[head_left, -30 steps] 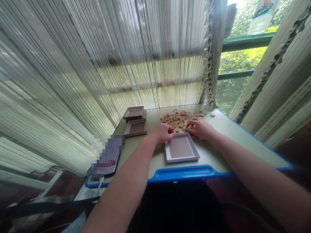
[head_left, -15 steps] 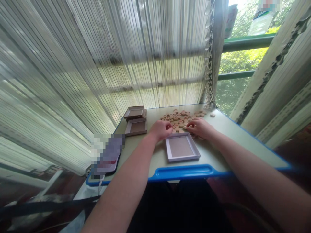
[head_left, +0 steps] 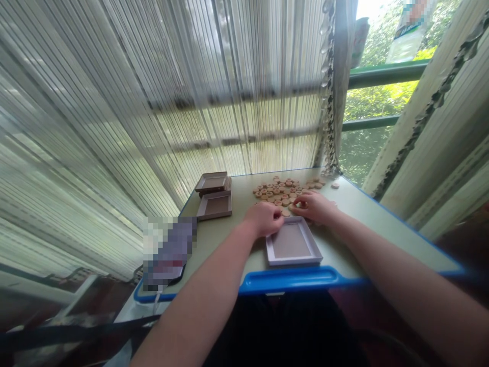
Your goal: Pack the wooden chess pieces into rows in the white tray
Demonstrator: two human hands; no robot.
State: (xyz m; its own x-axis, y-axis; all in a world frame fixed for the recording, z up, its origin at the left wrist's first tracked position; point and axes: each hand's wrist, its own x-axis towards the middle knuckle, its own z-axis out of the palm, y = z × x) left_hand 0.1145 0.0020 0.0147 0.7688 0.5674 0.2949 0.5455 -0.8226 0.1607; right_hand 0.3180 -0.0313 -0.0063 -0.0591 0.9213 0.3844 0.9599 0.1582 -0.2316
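Observation:
Many round wooden Chinese chess pieces (head_left: 280, 191) lie scattered over the far middle of the table. My right hand (head_left: 316, 208) is at the near right side of them, thumb and fingertips pinched on one pale disc-shaped piece (head_left: 293, 207). My left hand (head_left: 263, 219) is curled closed at the far left corner of a shallow, open, pale box (head_left: 294, 242). Whatever its fingers hold, if anything, is hidden. The box sits just in front of me with its brown bottom showing.
At the table's left stand another shallow open box (head_left: 216, 205) and a stack of boxes (head_left: 212, 182) behind it. A phone-like flat device (head_left: 170, 255), blurred, lies at the left edge. The table (head_left: 385, 229) has a raised blue rim (head_left: 290, 279). Sheer curtains (head_left: 229, 76) hang behind.
My left hand has moved right and nearer, from beside the pieces to the box's corner. My right hand stays among the near pieces. The view has tilted slightly, shifting the scene downward.

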